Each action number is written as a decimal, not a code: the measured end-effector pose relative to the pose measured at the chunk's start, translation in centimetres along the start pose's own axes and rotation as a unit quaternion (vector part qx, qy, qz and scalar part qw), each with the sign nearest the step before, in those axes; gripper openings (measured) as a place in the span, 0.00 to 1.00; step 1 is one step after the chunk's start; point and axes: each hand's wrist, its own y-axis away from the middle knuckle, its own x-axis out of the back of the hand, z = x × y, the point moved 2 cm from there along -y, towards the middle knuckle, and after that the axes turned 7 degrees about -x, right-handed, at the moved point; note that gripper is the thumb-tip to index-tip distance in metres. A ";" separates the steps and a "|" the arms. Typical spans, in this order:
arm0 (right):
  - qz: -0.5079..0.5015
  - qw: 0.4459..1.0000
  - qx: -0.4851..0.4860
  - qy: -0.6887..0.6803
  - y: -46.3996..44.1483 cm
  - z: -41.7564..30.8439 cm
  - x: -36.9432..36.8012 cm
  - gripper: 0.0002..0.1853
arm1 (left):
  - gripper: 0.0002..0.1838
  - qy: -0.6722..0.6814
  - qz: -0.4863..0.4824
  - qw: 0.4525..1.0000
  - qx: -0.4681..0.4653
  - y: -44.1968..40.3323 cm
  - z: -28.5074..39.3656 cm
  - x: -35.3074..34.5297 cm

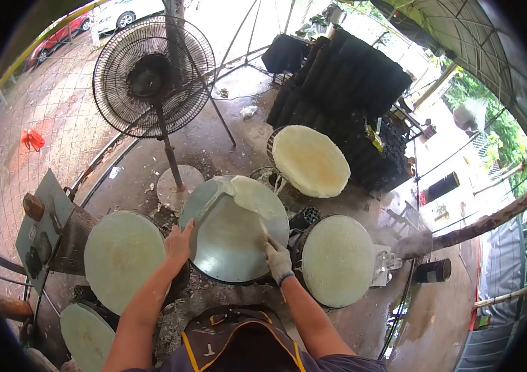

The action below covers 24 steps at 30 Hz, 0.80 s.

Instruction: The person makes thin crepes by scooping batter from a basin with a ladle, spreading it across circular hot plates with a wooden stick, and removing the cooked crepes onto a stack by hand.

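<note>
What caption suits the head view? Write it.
Bare left hand and gloved right hand at a round metal plate.

I look down on a damp, grey-brown concrete floor (214,155) flecked with pale scraps. On the left I have a wire mesh fence (22,105), with a red car (59,38) and a white car (111,15) parked beyond it. An orange-red crumpled bag (32,140) shows against the mesh; I cannot tell whether it hangs there or lies behind. A black wire-caged pedestal fan (149,77) rises from a round grey base (164,188). Farther back I see a tall stack of dark ribbed pieces (350,80). Over my right side curves a grey-green fabric canopy (474,37), with green foliage (505,133) past it, a rough wooden log (487,217) and a grey tarpaulin sheet (502,273) below. Strong daylight bleaches the open sides.
</note>
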 end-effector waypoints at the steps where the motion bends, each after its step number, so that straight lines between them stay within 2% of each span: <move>1: 0.040 0.997 0.054 0.025 -2.4 2.7 0.2 0.19 | 0.33 -0.013 0.021 1.000 0.003 0.2 -0.9 -0.4; 2: 0.078 0.990 0.104 0.049 -5.1 6.4 0.1 0.19 | 0.33 -0.014 0.051 0.999 -0.006 0.6 -1.4 -0.9; 4: 0.057 0.983 0.133 0.111 -5.0 4.6 -1.7 0.20 | 0.32 -0.020 0.107 0.994 -0.030 1.3 -2.2 -1.6; 5: 0.047 0.978 0.148 0.140 -4.7 3.4 -2.7 0.20 | 0.31 -0.008 0.096 0.995 -0.025 1.8 -2.2 -1.3; 7: -0.075 0.993 -0.050 0.082 -0.6 -2.9 -3.6 0.19 | 0.30 0.013 0.074 0.997 -0.019 2.6 -2.1 0.0; 8: -0.090 0.991 -0.041 0.085 -0.6 -3.1 -2.5 0.19 | 0.30 0.011 0.070 0.998 0.000 3.1 -2.5 0.2; 10: -0.035 0.999 0.010 0.011 -2.4 0.3 -0.4 0.19 | 0.29 0.008 0.061 0.997 0.042 4.4 -3.7 0.3; 12: 0.027 0.998 0.045 -0.029 -4.1 2.5 -0.1 0.19 | 0.28 0.009 0.079 0.996 0.034 5.4 -4.0 0.4; 15: -0.043 0.975 0.120 0.183 -4.3 0.2 -3.6 0.18 | 0.27 -0.008 0.100 0.995 0.016 6.8 -3.5 0.7; 16: -0.119 0.978 0.066 0.161 -2.8 -2.3 -4.4 0.19 | 0.27 -0.016 0.107 0.994 0.009 7.3 -3.3 0.9; 19: -0.165 0.970 -0.041 0.175 -0.3 -5.2 -1.7 0.20 | 0.28 0.002 0.080 0.993 0.085 9.8 -2.9 2.7; 22: -0.048 0.995 0.011 0.082 -3.6 -1.5 1.7 0.21 | 0.29 0.029 0.087 0.990 0.111 13.2 -4.3 2.2; 24: -0.064 0.955 0.185 0.223 -7.3 0.2 -0.2 0.21 | 0.29 0.088 0.108 0.983 0.122 14.3 -3.2 2.5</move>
